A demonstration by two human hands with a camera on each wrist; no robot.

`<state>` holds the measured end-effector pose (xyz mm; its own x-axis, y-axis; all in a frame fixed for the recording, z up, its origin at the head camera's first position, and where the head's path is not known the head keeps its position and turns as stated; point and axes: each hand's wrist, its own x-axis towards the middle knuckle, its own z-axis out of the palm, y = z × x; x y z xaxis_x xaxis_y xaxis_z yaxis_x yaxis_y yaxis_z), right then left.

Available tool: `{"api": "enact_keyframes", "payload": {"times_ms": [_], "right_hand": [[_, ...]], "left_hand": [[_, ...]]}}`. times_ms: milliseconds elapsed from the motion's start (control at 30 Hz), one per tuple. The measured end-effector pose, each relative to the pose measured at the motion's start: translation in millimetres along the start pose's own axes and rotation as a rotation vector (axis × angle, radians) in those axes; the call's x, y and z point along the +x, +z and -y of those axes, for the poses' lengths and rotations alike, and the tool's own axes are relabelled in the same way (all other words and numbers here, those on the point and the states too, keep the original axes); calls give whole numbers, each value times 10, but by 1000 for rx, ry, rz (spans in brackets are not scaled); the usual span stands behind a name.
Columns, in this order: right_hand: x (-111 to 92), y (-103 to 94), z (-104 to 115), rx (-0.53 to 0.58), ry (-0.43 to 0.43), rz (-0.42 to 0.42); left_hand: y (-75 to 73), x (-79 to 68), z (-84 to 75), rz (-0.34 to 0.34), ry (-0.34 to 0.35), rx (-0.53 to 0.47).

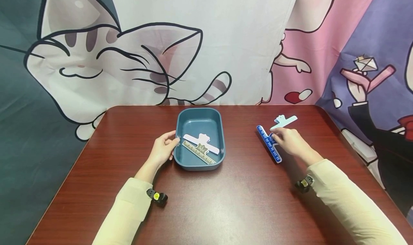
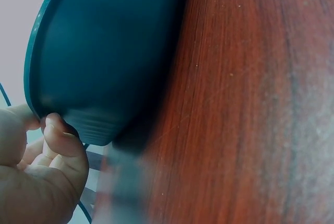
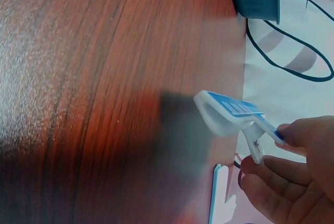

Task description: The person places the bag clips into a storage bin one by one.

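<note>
My left hand (image 1: 162,148) holds the left side of a dark teal plastic tub (image 1: 200,167), thumb at the rim and fingers below it on the outer wall. Inside the tub lie a pale lilac clip (image 1: 211,149) and a cream clip with gold ruler markings (image 1: 197,152). To the right, my right hand (image 1: 288,141) pinches the handle of a blue ruler clip (image 1: 267,143) between thumb and fingers. The right wrist view shows this blue clip (image 3: 229,110) raised off the table, its shadow beneath. Just behind that hand, a light blue clip (image 1: 284,121) rests on the table.
The reddish-brown wooden table (image 1: 238,202) reaches back to a cloth backdrop (image 1: 245,48) printed with cartoon figures. The tub stands near the table's far edge. Each wrist wears a small black camera, such as the left one (image 1: 157,197).
</note>
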<state>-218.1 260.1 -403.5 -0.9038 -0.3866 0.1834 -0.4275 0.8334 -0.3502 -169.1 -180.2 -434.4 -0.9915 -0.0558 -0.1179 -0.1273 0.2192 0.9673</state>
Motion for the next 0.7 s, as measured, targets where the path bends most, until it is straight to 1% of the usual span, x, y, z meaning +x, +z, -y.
{"api": "enact_keyframes", "payload": {"times_ms": [300, 700], "right_hand": [[-4, -1, 33, 36, 0, -11], [17, 1, 79, 62, 31, -4]], "left_hand": [[5, -4, -4, -4, -12, -2], [1, -4, -2, -3, -7, 5]]}}
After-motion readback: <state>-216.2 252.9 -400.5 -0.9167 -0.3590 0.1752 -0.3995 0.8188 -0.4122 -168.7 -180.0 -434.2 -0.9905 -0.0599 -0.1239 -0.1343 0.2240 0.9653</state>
